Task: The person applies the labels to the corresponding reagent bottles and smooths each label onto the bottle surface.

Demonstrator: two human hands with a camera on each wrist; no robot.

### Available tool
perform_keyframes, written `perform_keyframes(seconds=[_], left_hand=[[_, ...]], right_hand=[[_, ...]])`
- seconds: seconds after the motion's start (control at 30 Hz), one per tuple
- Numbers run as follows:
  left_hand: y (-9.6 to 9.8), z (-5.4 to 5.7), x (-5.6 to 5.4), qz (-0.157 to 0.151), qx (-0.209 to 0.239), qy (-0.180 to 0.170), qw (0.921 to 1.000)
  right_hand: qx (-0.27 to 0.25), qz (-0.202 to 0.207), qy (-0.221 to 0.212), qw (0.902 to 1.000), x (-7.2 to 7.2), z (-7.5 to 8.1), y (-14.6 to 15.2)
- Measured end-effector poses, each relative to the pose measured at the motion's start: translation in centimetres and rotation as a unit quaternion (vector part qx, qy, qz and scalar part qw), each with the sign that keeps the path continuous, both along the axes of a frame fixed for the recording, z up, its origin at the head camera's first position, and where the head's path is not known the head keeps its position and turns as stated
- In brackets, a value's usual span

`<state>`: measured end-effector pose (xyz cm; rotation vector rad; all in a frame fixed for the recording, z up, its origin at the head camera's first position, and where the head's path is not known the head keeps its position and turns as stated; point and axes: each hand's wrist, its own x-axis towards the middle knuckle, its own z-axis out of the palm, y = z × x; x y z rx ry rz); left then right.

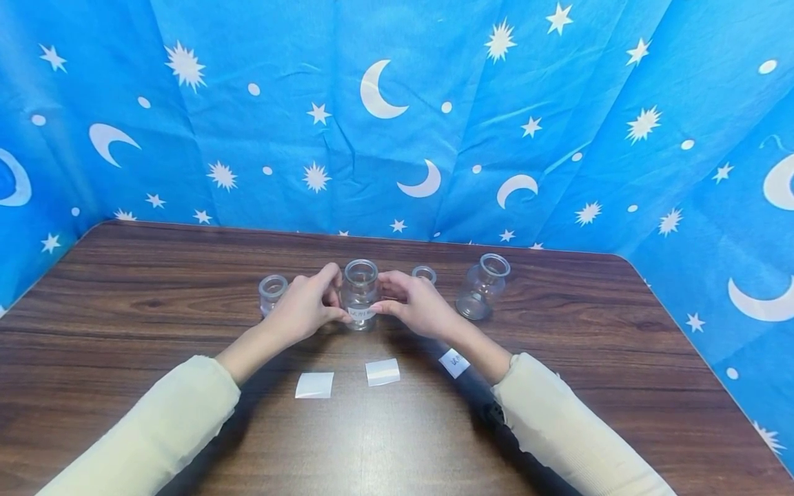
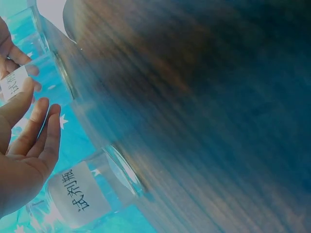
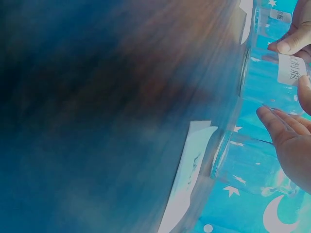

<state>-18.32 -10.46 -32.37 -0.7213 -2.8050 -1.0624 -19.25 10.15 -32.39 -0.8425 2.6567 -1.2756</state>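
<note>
One glass jar stands upright on the tabletop, left hand and right hand pinching it from opposite sides, thumbs at the label's ends, seemingly to steady both glass and label.

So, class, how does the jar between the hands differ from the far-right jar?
The jar between the hands bears a white label; the far-right jar shows none. The left hand and right hand hold the jar between them, while the far-right jar stands untouched. Both are clear and lidless.
</note>
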Motion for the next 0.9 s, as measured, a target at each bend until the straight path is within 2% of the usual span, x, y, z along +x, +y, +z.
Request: perform_keyframes(seconds=[0.33,0.63,0.9], left_hand=[[-0.6,0.3,0.0,-0.003,-0.001,-0.029,0.9996],[0.2,0.4,0.3,0.013,-0.020,-0.010,0.9997],[0.6,0.2,0.4,0.024,-0.036,0.012,0.9990]], right_hand=[[0.004,0.004,0.008,1.0000,0.0,0.0,0.1],[-0.001,0.002,0.014,0.9999,0.0,-0.2,0.1],[-0.017,-0.003,0.059,0.9981,-0.1,-0.7,0.0]])
